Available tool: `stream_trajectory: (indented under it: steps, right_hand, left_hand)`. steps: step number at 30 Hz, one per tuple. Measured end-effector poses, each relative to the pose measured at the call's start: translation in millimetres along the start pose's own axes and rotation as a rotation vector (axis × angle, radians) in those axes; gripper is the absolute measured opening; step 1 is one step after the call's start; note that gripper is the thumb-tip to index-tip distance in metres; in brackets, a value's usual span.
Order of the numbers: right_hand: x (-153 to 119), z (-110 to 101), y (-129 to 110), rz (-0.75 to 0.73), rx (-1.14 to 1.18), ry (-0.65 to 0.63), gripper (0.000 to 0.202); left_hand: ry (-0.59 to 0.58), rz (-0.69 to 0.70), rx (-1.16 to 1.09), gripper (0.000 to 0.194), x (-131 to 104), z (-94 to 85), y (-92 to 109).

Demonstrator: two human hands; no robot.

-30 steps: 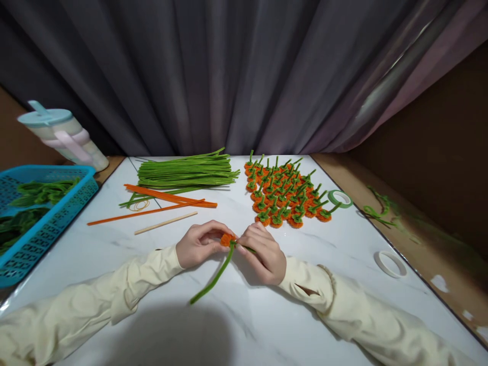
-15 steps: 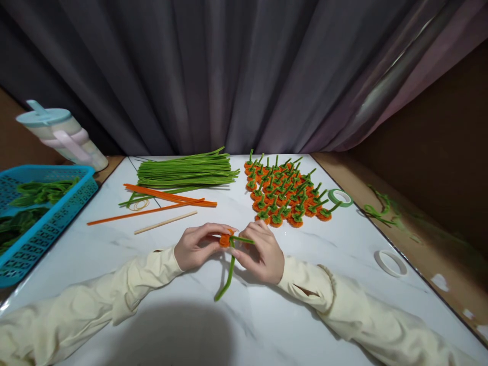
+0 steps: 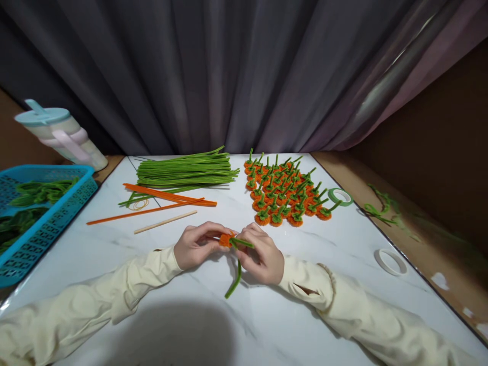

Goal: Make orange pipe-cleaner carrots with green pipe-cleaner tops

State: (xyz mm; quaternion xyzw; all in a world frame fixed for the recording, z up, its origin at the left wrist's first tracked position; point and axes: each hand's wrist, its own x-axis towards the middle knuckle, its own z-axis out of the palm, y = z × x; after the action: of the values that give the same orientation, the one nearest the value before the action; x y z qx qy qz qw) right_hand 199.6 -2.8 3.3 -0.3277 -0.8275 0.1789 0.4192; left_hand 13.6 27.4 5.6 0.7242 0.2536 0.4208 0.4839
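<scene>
At far left, a blue basket (image 3: 76,206) with green fuzzy leaves (image 3: 46,192) inside and a tumbler (image 3: 74,145) behind; no call to reach there. Nearer the middle, orange strips (image 3: 168,195), a thin wooden stick (image 3: 165,222) and, farther back, a bundle of green stems (image 3: 183,173), all apart from the hands.

Next, the left hand (image 3: 192,247): thumb and forefinger pinching the orange piece (image 3: 224,240) just above the white table (image 3: 324,254), in front of the body. Other fingers bent; impossible to tell how closely pressed. Grip firmly enough to stop any turning, yet lightly, so as not to flatten the soft pile.

At the right side of the orange piece, a green strand (image 3: 244,243), one end pointing right, the other hanging down. Draw it snug against the piece, with both ends free of the fingers; a slack loop would probably wobble.

Then the right hand (image 3: 267,256): thumb and forefinger apparently pinching the strand close to the join, other fingers curled together, exact contact hidden. Work near the join, in small turns, for better control.

Farther right, massed orange pieces with upright green stalks (image 3: 282,190), a green-edged tape roll (image 3: 345,204) beside them, and a pale ring (image 3: 383,268) nearer. Avoid brushing the closest stalks with the knuckles.
</scene>
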Motion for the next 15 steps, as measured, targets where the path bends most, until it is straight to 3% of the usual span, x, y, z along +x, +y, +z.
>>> stream_trajectory:
  steps: [8,15]
  right_hand:
    - [0.5,-0.4,-3.7,0.015,0.077,0.046,0.007]
    - [-0.1,-2.7,-8.9,0.211,0.172,-0.01,0.015]
  left_hand:
    - [-0.002,-0.004,-0.033,0.018,0.4,-0.7,-0.2]
    - [-0.024,-0.003,0.006,0.019,-0.7,-2.5,-0.6]
